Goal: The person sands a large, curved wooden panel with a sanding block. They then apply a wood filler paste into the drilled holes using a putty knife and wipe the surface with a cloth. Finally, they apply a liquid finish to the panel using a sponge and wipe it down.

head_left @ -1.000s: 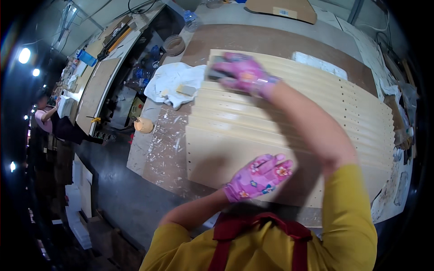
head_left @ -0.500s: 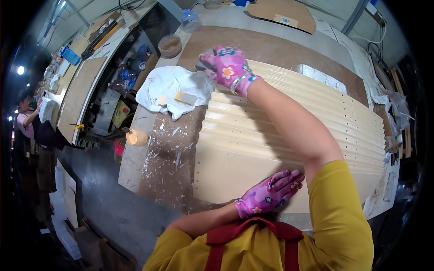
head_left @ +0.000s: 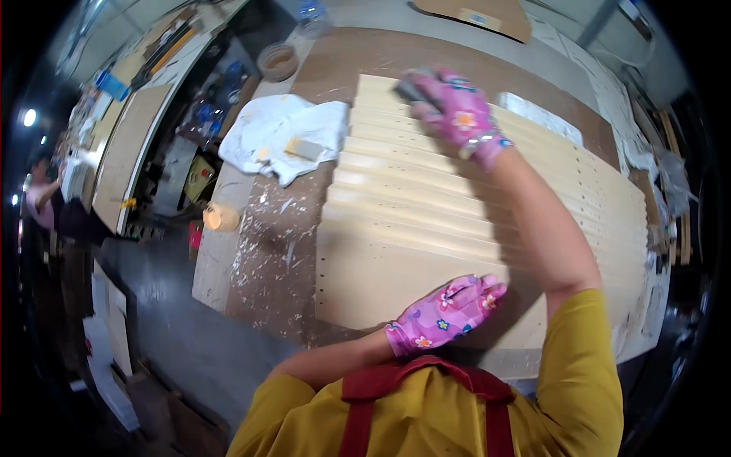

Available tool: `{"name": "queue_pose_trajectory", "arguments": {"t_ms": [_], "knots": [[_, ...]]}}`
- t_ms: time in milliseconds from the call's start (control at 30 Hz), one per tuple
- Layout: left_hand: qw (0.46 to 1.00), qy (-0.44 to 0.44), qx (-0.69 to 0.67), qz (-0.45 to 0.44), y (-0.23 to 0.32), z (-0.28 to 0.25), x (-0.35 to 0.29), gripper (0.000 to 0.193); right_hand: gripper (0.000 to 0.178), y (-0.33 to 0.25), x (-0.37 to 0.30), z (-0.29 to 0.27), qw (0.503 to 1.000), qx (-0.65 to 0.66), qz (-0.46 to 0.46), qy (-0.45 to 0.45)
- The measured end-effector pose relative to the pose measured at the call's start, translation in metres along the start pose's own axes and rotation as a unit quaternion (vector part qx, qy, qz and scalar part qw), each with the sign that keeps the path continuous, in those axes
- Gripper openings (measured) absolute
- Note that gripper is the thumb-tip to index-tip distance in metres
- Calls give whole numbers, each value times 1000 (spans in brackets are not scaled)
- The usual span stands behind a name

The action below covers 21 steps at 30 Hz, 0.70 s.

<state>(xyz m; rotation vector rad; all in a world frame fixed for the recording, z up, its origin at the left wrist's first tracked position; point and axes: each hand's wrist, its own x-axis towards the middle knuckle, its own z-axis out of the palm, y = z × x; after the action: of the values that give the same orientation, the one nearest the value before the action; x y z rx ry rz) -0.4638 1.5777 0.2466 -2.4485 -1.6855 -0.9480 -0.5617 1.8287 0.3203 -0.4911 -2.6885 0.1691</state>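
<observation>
A row of overlapping cream wooden boards (head_left: 411, 255), with small dark holes along their ends, covers the middle of the worktable. My right hand (head_left: 463, 114), in a pink flowered glove, is closed on a dark grey sanding block (head_left: 411, 90) over the far boards; motion blurs both somewhat. On the nearest board, close to my body, my left hand (head_left: 445, 316) in a matching glove lies flat with its fingers stretched out, holding nothing. Left of the boards, a crumpled white cloth (head_left: 263, 126) bears a small grey-and-yellow block (head_left: 304, 148).
An orange cup (head_left: 221, 217) stands at the table's left edge. Farther back are a round tub (head_left: 278, 62) and a clear plastic bottle (head_left: 312, 19). A white bar-shaped block (head_left: 541, 118) lies behind the boards. Another person (head_left: 46, 194) works at the far-left bench.
My right hand has swept to the right across the far boards with the sanding block. My left hand stays flat on the near board. The view has shifted slightly.
</observation>
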Motion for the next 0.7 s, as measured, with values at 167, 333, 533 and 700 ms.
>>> {"name": "queue_pose_trajectory", "arguments": {"t_ms": [167,333,533,700], "knots": [[996,-43,72,0,6,-15,9,47,42,189,-101,-65,965,-187,171,65],[964,-139,228,1,7,4,-1,46,30,98,-89,-68,995,12,67,75],[986,-52,152,-48,20,1,8,38,40,193,-164,-87,981,-60,147,113],[984,-78,144,-64,16,6,1,38,44,319,-251,-207,881,-199,427,-37]]}}
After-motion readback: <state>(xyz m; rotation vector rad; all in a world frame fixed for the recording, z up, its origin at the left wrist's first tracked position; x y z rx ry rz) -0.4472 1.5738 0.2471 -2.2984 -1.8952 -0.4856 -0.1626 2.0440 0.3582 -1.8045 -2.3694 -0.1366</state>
